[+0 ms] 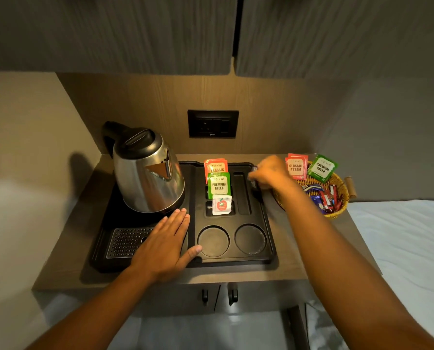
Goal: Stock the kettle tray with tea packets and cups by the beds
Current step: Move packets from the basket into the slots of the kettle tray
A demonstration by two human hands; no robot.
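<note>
on the brown wooden countertop [286,269] sits the black plastic kettle tray [267,223], filling most of its middle. at the tray's far left stands the shiny steel electric kettle with a black lid [147,173], and near left of it lies a perforated metal drip grate [125,241]. just right of the tray, touching its far right corner or nearly so, is the round woven wicker basket [342,198], holding dark blue and red sachets, with a red classic assam tea packet [296,165] and a green premium green tea packet [322,168] standing at its far edge. down the tray's middle slots stand three packets in a row: a red classic tea packet [216,168] farthest, a green premium green packet [219,185] in front of it, and a small white sachet with a red circle [221,204] nearest. the two round cup wells [213,240] at the tray's near right hold no cups. your left hand [165,246] lies flat and open on the tray, fingers spread, just near of the kettle. your right hand [270,175] hovers over the tray's far right corner, fingers curled around something small and dark; you cannot tell what it is.
</note>
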